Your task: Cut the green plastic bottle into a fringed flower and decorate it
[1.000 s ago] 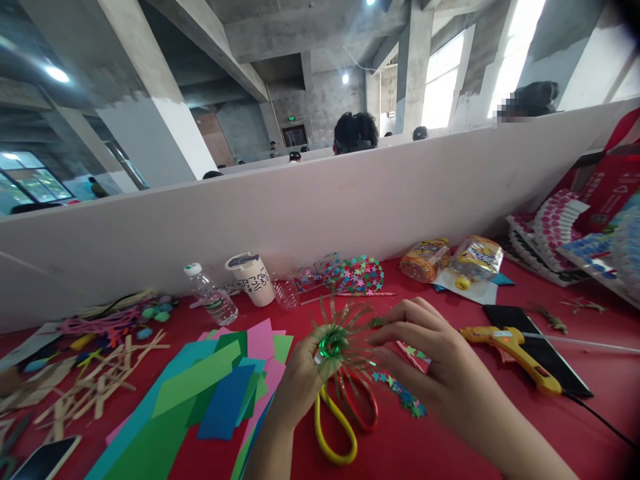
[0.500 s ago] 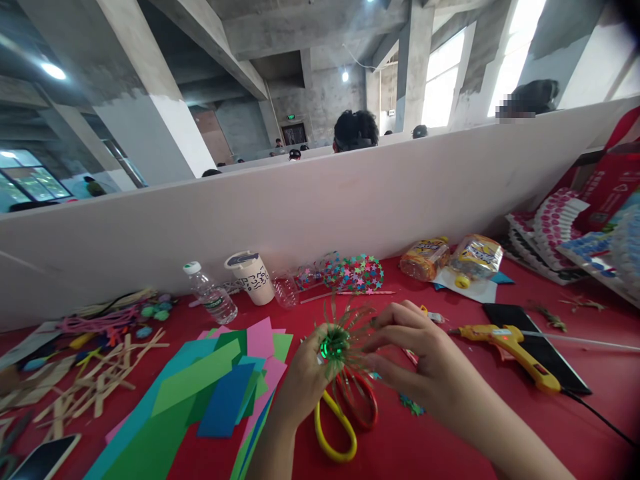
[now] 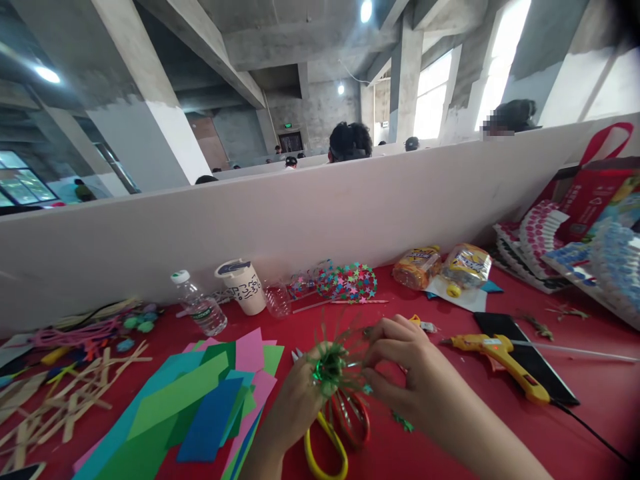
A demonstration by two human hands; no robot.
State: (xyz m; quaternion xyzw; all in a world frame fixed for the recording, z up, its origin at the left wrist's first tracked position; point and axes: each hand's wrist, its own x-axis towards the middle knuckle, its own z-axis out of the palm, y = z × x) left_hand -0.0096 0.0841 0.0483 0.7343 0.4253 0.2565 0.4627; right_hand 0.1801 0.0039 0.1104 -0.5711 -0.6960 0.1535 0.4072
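Your left hand [image 3: 299, 395] is closed around the base of a green tinsel flower [image 3: 330, 369], above the scissors [image 3: 327, 457] — its centre faces you, strands fanning upward and rightward, long axis unclear. Your right hand [image 3: 417, 360] curls half-open at the strand tips (I can't tell whether it pinches one). Beyond stand a capped clear bottle [image 3: 201, 308] and a lidded cup [image 3: 243, 288] — contents hidden.

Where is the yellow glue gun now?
In the head view, the glue gun lies right of the right hand, partly over a flat black object.
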